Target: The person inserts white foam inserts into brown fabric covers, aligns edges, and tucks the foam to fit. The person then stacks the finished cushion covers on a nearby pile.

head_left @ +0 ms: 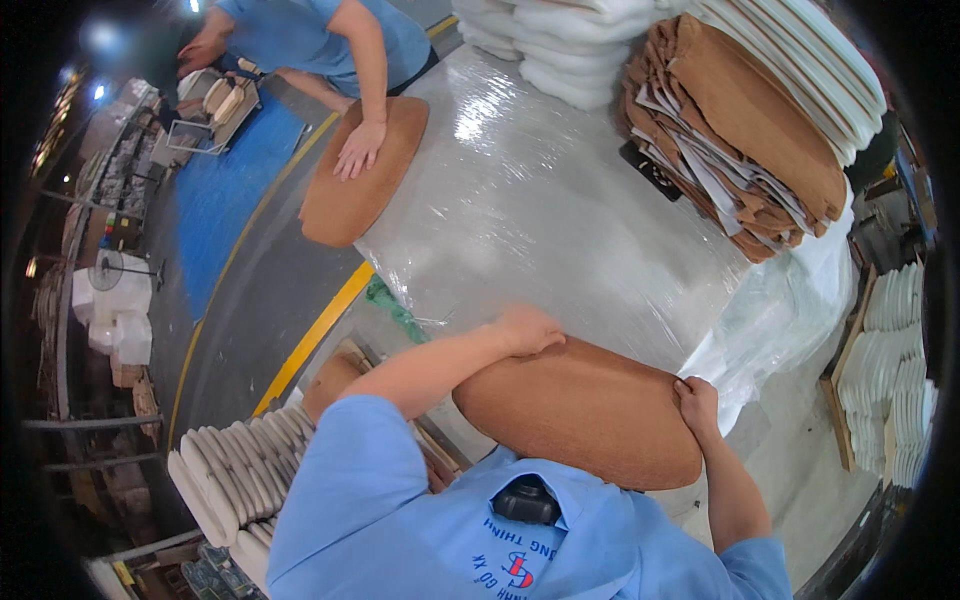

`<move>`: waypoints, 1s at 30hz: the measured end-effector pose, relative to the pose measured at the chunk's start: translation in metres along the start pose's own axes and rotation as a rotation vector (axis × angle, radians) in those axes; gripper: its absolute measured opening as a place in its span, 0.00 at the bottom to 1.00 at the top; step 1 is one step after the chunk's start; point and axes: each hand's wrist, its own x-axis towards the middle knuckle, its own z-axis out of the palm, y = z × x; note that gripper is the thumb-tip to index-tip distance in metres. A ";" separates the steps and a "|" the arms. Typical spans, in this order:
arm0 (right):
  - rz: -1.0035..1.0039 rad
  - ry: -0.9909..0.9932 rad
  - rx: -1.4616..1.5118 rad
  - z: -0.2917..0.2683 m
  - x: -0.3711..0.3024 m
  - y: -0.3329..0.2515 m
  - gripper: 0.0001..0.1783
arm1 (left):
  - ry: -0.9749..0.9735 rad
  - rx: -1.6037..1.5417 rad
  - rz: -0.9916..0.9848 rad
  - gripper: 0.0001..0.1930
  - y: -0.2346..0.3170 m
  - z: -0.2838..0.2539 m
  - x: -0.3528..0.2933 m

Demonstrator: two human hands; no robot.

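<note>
A brown fabric-covered cushion (585, 415) with rounded ends lies tilted against my body at the near edge of the plastic-wrapped table (560, 220). Curled over its far edge, my left hand (530, 330) grips it, with the fingertips partly hidden. At the right end my right hand (697, 403) is closed on the rim, thumb on the upper face. Across the table's left corner, another person's hand (362, 150) lies flat on a second brown cushion (345, 215).
Brown fabric covers (750, 110) are piled at the far right, beside white padding (570, 50) and stacked white pads (810, 60). More pale cushions (235, 470) stand at my left, and white pieces (890, 350) on a rack at the right. A yellow floor line (315, 335) runs left of the table.
</note>
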 end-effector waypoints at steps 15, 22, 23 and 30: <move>-0.119 -0.495 -0.631 -0.020 0.026 -0.085 0.34 | 0.733 -0.858 -0.604 0.15 -0.055 0.128 -0.119; -0.349 -0.415 -0.365 0.049 0.014 -0.150 0.33 | 1.012 -1.248 -0.206 0.18 0.079 0.152 -0.079; -0.288 -0.403 -0.326 0.051 0.013 -0.146 0.33 | 1.076 -1.219 -0.175 0.19 0.089 0.140 -0.070; -0.045 -0.470 1.252 0.033 -0.013 -0.072 0.30 | 0.957 -1.179 0.297 0.32 0.143 0.051 -0.005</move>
